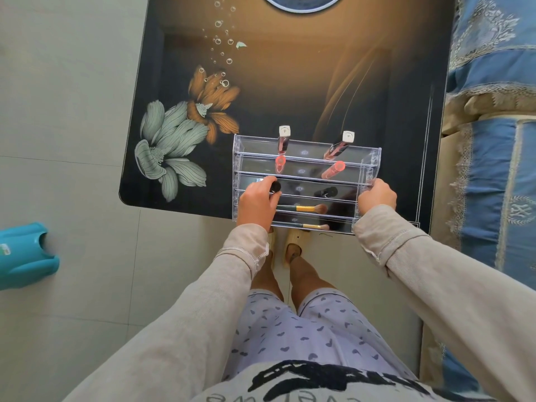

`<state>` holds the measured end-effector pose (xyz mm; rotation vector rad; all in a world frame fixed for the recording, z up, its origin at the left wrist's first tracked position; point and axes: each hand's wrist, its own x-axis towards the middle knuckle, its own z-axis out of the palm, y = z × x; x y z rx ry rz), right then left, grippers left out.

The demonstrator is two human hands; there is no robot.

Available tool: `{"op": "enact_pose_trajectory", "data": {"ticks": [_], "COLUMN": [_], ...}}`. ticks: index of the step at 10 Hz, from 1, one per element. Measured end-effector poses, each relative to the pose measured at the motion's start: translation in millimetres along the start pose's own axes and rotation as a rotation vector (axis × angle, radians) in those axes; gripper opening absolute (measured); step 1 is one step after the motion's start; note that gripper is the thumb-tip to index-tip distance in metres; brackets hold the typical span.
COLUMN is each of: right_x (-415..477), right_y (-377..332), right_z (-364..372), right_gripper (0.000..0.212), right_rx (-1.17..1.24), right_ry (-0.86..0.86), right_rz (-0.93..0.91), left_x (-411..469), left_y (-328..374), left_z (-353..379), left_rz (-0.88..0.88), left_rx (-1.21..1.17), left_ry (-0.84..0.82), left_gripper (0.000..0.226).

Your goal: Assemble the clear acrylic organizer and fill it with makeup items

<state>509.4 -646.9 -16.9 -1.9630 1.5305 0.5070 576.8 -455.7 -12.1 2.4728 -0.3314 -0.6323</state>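
A clear tiered organizer [304,181] stands at the near edge of a dark flowered table [261,82]. The left hand [258,203] grips its left end, fingers curled around a black tube [275,186] in the third tier. The right hand [377,197] clasps the right end. Two lip glosses [283,140] stand in the back tier; two brushes [304,209] lie in the front tiers.

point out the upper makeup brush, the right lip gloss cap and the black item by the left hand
upper makeup brush [303,209], head view, on its gold ferrule
right lip gloss cap [348,136], head view, on the cap's top
black item [275,186], head view, on its rounded end
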Motion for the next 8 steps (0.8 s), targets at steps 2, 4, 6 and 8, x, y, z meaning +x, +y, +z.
{"op": "enact_pose_trajectory", "data": {"ticks": [2, 4, 6, 8], "right_x": [-1, -2, -22, -75], "right_y": [2, 5, 28, 74], "right_z": [0, 1, -1, -32], "right_gripper": [0.033, 0.033, 0.045, 0.029], "right_rx": [0.030, 0.074, 0.171, 0.341], "right_ry": [-0.010, -0.021, -0.059, -0.089], "right_rz": [-0.010, -0.010, 0.013, 0.026], "left_x": [-1, -3, -22, -50], "left_y": [-4, -7, -28, -75], "left_z": [1, -3, -17, -27], "left_rz": [0.018, -0.002, -0.033, -0.369], "left_rx": [-0.017, 0.007, 0.043, 0.150], "left_ry": [-0.012, -0.006, 0.031, -0.175], "left_gripper": [0.040, 0.043, 0.030, 0.016]}}
